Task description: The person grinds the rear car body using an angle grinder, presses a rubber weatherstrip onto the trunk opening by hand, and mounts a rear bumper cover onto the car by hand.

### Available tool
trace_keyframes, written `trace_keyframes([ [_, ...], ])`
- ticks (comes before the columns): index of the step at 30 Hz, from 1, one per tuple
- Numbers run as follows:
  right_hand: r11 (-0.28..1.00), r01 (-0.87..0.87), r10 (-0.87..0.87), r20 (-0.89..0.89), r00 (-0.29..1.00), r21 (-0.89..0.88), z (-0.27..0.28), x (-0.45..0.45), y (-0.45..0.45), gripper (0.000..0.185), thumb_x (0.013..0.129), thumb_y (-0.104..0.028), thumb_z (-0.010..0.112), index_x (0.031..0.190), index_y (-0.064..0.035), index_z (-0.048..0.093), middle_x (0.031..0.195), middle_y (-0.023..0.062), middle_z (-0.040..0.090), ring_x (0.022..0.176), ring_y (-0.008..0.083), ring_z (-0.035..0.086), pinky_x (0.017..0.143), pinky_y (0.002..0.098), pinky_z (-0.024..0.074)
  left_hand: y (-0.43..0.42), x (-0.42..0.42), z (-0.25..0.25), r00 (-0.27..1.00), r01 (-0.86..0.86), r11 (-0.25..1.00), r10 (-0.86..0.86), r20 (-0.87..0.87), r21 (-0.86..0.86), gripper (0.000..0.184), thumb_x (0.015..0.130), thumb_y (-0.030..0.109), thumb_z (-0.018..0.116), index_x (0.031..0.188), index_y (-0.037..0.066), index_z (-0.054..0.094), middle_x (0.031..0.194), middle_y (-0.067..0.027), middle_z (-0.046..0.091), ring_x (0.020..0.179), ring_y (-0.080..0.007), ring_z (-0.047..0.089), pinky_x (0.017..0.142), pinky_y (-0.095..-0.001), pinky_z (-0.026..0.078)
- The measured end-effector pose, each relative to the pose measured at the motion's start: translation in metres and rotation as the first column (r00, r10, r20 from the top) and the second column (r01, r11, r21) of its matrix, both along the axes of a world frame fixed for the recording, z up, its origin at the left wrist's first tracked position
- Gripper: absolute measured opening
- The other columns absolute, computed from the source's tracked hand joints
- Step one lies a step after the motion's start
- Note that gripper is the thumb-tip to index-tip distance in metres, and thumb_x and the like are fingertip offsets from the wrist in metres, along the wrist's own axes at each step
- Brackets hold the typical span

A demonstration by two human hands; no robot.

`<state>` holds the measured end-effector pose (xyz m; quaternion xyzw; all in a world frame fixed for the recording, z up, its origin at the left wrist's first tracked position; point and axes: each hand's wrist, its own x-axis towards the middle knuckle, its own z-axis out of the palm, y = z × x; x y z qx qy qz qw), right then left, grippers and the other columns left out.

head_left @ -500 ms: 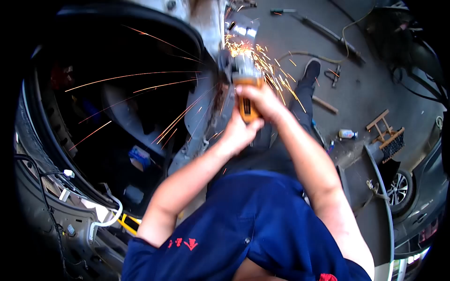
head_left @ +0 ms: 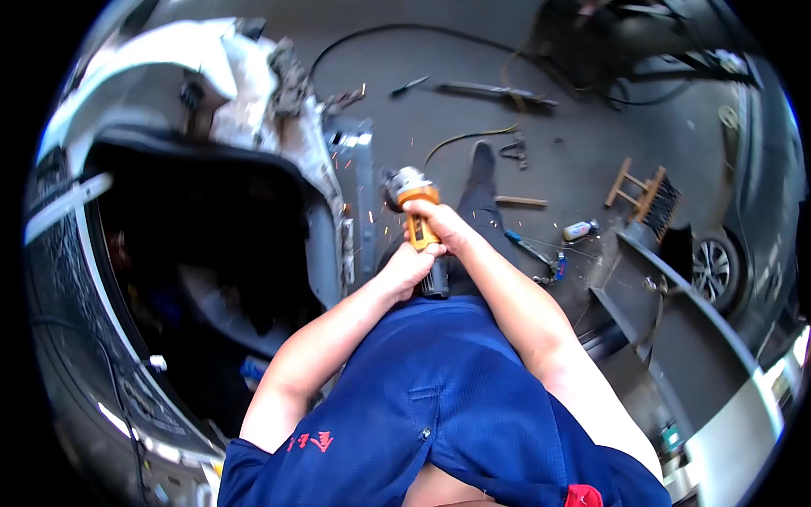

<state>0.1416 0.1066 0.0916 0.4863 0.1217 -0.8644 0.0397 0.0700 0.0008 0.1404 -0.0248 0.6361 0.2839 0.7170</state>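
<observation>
A yellow-and-black angle grinder (head_left: 420,195) is in front of my body, its head pointing away from me and its disc side toward the car. My right hand (head_left: 446,226) is closed around the front of its body, near the metal gear head. Further back, my left hand (head_left: 407,269) wraps the rear part of the grinder. To the left stands the car body's bare door frame (head_left: 325,228), with the grinder's head apart from it. A few small sparks hang in the air around the tool. The disc is blurred.
A stripped white car panel (head_left: 245,93) is at upper left. On the floor lie a long metal tool (head_left: 486,89), a clamp (head_left: 515,150), a wooden handle (head_left: 521,201), a bottle (head_left: 579,230) and a small wooden stool (head_left: 646,198). A loose panel (head_left: 684,291) lies at right.
The grinder, in both my hands, has come back toward my body and away from the car metal. The thick spark stream has shrunk to a few specks. My view has shifted.
</observation>
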Motion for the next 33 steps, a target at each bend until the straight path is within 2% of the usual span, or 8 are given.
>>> trace_keyframes([
  [4, 0.784, 0.597, -0.584, -0.125, 0.802, 0.171, 0.054, 0.071, 0.092, 0.036, 0.091, -0.033, 0.069, 0.109, -0.0044, 0.058, 0.082, 0.0113, 0.066, 0.073, 0.0245, 0.069, 0.071, 0.0394, 0.0602, 0.113, 0.011, 0.063, 0.777, 0.594, 0.757, -0.454, -0.436, 0.273, 0.061, 0.096, 0.033, 0.061, 0.144, 0.0, 0.042, 0.113, -0.0153, 0.066, 0.095, -0.0199, 0.066, 0.084, -0.0369, 0.054],
  [7, 0.583, 0.788, -0.741, -0.267, 0.615, 0.198, 0.102, 0.137, 0.132, 0.047, 0.088, -0.037, 0.069, 0.11, 0.0024, 0.054, 0.09, 0.0129, 0.064, 0.08, 0.0256, 0.068, 0.076, 0.0396, 0.0604, 0.163, 0.023, 0.136, 0.664, 0.725, 0.478, -0.677, -0.319, 0.495, 0.078, 0.093, 0.039, 0.064, 0.151, -0.001, 0.03, 0.117, -0.0193, 0.064, 0.098, -0.0232, 0.067, 0.088, -0.0367, 0.054],
  [10, 0.449, 0.881, -0.79, -0.396, 0.468, 0.146, 0.136, 0.176, 0.138, 0.046, 0.089, -0.039, 0.066, 0.108, 0.0009, 0.053, 0.088, 0.012, 0.062, 0.079, 0.0248, 0.065, 0.076, 0.0407, 0.0594, 0.174, 0.042, 0.114, 0.645, 0.702, 0.037, -0.456, -0.613, 0.711, 0.089, 0.087, 0.044, 0.072, 0.15, -0.002, 0.028, 0.114, -0.0257, 0.065, 0.105, -0.0341, 0.068, 0.092, -0.041, 0.053],
  [16, 0.426, 0.905, -0.873, -0.271, 0.406, -0.015, 0.127, 0.179, 0.157, 0.046, 0.086, -0.044, 0.062, 0.102, -0.0007, 0.056, 0.091, 0.014, 0.062, 0.081, 0.0276, 0.064, 0.078, 0.0416, 0.057, 0.218, 0.036, 0.15, 0.632, 0.615, 0.27, -0.731, -0.258, 0.74, 0.083, 0.09, 0.022, 0.071, 0.153, 0.0, 0.022, 0.117, -0.019, 0.063, 0.111, -0.0238, 0.062, 0.098, -0.0366, 0.048],
  [22, 0.509, 0.857, -0.761, -0.421, 0.493, 0.084, 0.171, 0.16, 0.255, 0.049, 0.087, -0.046, 0.061, 0.104, -0.0005, 0.056, 0.089, 0.0144, 0.063, 0.08, 0.0295, 0.063, 0.075, 0.0413, 0.0555, 0.261, 0.002, 0.158, 0.673, 0.628, 0.23, -0.639, -0.372, 0.743, 0.08, 0.09, 0.022, 0.068, 0.155, 0.004, 0.026, 0.116, -0.0182, 0.066, 0.111, -0.0263, 0.065, 0.101, -0.0398, 0.049],
  [24, 0.429, 0.889, -0.742, -0.499, 0.447, 0.159, 0.211, 0.16, 0.307, 0.049, 0.087, -0.049, 0.063, 0.107, -0.0042, 0.055, 0.087, 0.0121, 0.064, 0.077, 0.0287, 0.066, 0.076, 0.0398, 0.0576, 0.27, -0.009, 0.161, 0.645, 0.713, 0.261, -0.607, -0.464, 0.651, 0.063, 0.084, 0.019, 0.071, 0.141, 0.004, 0.048, 0.101, -0.009, 0.072, 0.102, -0.0233, 0.069, 0.098, -0.0387, 0.051],
  [29, 0.365, 0.882, -0.593, -0.805, -0.027, -0.298, 0.326, 0.214, 0.441, 0.041, 0.061, -0.015, 0.075, 0.099, -0.005, 0.06, 0.098, 0.008, 0.063, 0.1, 0.0238, 0.063, 0.094, 0.045, 0.0519, 0.281, -0.077, 0.096, 0.506, 0.806, 0.53, -0.383, -0.773, 0.264, 0.029, 0.084, 0.014, 0.065, 0.112, 0.005, 0.067, 0.096, -0.0151, 0.071, 0.092, -0.0253, 0.07, 0.086, -0.0369, 0.054],
  [33, -0.21, 0.97, -0.314, -0.948, 0.051, 0.122, 0.454, 0.271, 0.523, 0.037, 0.07, -0.022, 0.058, 0.102, -0.0042, 0.058, 0.097, 0.0103, 0.063, 0.098, 0.0265, 0.065, 0.092, 0.0435, 0.05, 0.291, -0.146, 0.076, 0.391, 0.802, 0.567, -0.262, -0.882, 0.187, 0.018, 0.085, 0.01, 0.062, 0.101, 0.003, 0.069, 0.09, -0.0171, 0.071, 0.088, -0.0308, 0.069, 0.083, -0.0397, 0.054],
])
